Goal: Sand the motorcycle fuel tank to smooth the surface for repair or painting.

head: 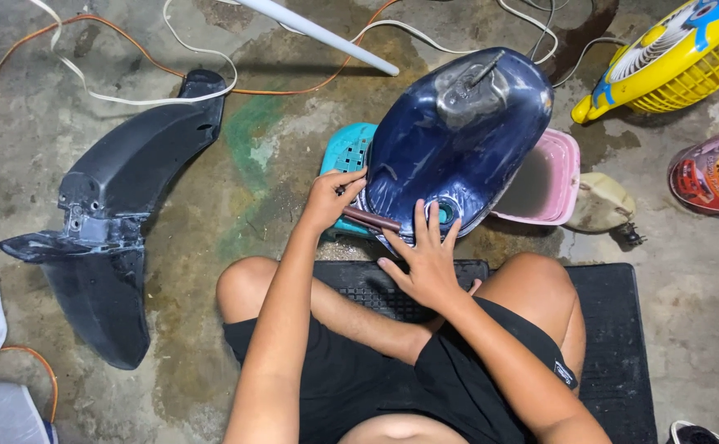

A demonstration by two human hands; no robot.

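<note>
A dark blue motorcycle fuel tank (458, 131) rests tilted on a teal plastic stool (344, 152) in front of my knees. My left hand (330, 196) grips a folded brownish strip, likely sandpaper (373, 219), against the tank's near edge. My right hand (427, 259) lies flat with spread fingers on the tank's lower rim, beside its round filler hole (445, 212). I sit cross-legged in black shorts on a black rubber mat (614, 345).
A black motorcycle fender (108, 222) lies on the concrete floor at left. A pink tub (550, 181) sits behind the tank, a yellow fan (676, 57) and a tin can (713, 168) at right. Orange and white cables (129, 57) cross the floor at the back.
</note>
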